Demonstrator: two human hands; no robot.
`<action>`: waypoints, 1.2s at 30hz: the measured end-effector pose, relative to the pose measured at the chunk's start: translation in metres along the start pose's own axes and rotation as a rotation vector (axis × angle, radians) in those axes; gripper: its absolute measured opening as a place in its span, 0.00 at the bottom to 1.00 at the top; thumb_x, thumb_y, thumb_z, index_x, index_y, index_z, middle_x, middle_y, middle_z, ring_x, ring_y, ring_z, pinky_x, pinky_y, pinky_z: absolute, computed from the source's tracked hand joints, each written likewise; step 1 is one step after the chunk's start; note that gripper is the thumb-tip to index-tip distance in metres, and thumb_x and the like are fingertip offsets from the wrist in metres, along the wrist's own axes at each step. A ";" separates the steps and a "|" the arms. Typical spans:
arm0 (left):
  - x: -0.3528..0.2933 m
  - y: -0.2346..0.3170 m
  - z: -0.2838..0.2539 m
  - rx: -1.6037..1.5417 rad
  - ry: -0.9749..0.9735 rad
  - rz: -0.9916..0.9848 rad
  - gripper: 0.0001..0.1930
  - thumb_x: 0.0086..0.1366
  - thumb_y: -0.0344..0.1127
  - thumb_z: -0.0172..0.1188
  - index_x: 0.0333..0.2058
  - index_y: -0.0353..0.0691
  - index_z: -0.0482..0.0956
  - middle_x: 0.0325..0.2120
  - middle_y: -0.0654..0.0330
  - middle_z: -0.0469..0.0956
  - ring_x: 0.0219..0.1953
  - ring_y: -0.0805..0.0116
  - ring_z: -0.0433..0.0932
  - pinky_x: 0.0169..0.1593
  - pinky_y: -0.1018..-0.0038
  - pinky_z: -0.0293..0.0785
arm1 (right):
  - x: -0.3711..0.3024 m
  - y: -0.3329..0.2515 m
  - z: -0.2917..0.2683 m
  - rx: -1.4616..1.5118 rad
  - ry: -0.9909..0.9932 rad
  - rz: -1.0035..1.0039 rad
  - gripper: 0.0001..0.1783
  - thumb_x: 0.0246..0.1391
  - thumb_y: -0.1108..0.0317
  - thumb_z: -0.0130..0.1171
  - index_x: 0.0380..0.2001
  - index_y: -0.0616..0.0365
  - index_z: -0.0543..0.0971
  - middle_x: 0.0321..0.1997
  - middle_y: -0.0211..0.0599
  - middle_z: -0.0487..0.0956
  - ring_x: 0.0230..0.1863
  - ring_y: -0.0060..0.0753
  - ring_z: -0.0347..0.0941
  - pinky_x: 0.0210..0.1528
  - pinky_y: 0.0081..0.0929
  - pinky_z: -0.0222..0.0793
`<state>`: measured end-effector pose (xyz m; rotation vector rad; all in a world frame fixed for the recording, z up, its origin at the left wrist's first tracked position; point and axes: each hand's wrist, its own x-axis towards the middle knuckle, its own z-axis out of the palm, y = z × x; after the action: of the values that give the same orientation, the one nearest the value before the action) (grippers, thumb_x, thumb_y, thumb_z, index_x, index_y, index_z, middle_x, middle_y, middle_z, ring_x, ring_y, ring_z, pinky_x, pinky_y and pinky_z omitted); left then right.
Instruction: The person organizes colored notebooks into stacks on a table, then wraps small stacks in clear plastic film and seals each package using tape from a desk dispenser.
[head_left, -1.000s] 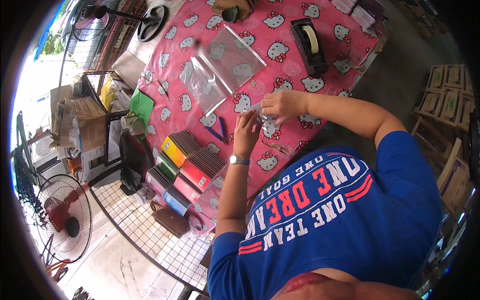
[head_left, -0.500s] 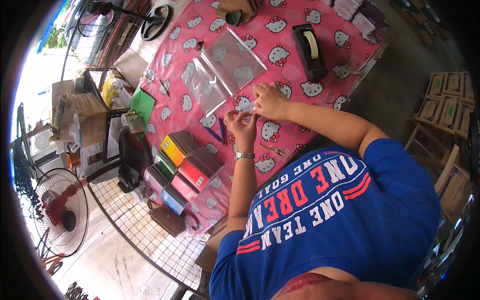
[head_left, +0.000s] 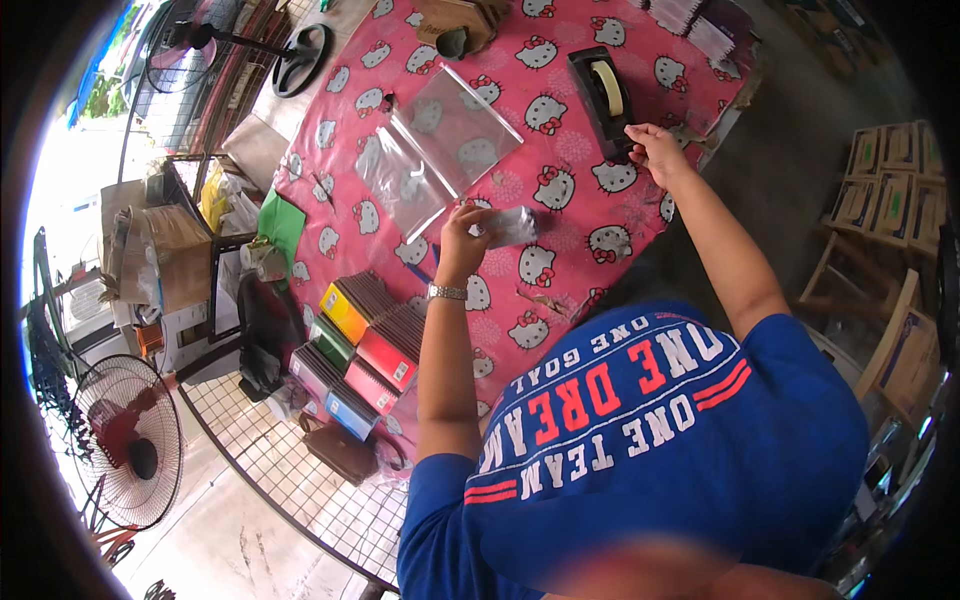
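My left hand point(head_left: 465, 240) is closed on one end of a rolled piece of clear plastic point(head_left: 514, 227), held over the pink patterned tablecloth point(head_left: 540, 185). At the near end of the black tape dispenser point(head_left: 598, 100), my right hand point(head_left: 656, 156) has its fingers pinched together; whatever is between them is too small to make out. The dispenser carries a roll of pale tape point(head_left: 607, 90). Beyond my left hand, clear plastic sheets point(head_left: 440, 150) lie flat on the cloth. Partly hidden beside my left wrist is a blue pen-like tool point(head_left: 417, 272).
Stacked spiral notebooks point(head_left: 365, 345) with coloured covers stand at the table's left, near a brown pouch point(head_left: 338, 450). A green sheet point(head_left: 283, 225) lies on the left edge. A wooden holder point(head_left: 462, 20) is at the far side. Boxes point(head_left: 890, 190) are stacked at right; a fan point(head_left: 130, 440) stands left.
My right hand has left the rolled plastic and moved right to the tape dispenser. My left hand now holds the plastic alone, slightly left of before.
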<state>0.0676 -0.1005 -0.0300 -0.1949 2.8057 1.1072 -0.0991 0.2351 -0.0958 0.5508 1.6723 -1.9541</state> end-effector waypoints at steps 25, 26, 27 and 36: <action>-0.010 -0.016 0.032 -0.765 -0.134 -0.106 0.24 0.61 0.19 0.52 0.54 0.43 0.60 0.46 0.58 0.72 0.48 0.69 0.71 0.50 0.72 0.69 | 0.015 0.035 0.175 -1.098 -1.216 0.155 0.31 0.37 0.36 0.68 0.21 0.55 0.71 0.17 0.25 0.67 0.18 0.22 0.60 0.21 0.24 0.59; -0.013 -0.018 0.038 -0.764 -0.132 -0.103 0.24 0.61 0.19 0.52 0.54 0.43 0.60 0.46 0.58 0.72 0.48 0.69 0.71 0.50 0.72 0.69 | 0.012 0.056 0.162 -0.936 -1.171 0.256 0.32 0.38 0.35 0.67 0.23 0.54 0.71 0.18 0.23 0.67 0.19 0.20 0.60 0.21 0.23 0.59; -0.018 -0.020 0.046 -0.668 0.034 -0.050 0.23 0.60 0.19 0.53 0.53 0.42 0.62 0.46 0.57 0.73 0.49 0.69 0.70 0.51 0.72 0.68 | 0.012 0.078 0.149 -0.987 -1.065 0.082 0.31 0.42 0.36 0.64 0.29 0.54 0.70 0.20 0.24 0.68 0.20 0.20 0.62 0.21 0.22 0.60; 0.010 0.041 0.070 -0.929 0.309 -0.667 0.19 0.69 0.41 0.49 0.52 0.33 0.69 0.42 0.58 0.75 0.43 0.74 0.73 0.47 0.76 0.68 | -0.089 0.071 0.105 -0.488 -0.586 -0.362 0.42 0.44 0.61 0.68 0.59 0.59 0.57 0.61 0.47 0.62 0.64 0.41 0.57 0.64 0.35 0.54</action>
<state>0.0554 -0.0235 -0.0551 -1.3304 1.8745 2.1374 0.0165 0.1337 -0.0812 -0.4919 1.8203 -1.6026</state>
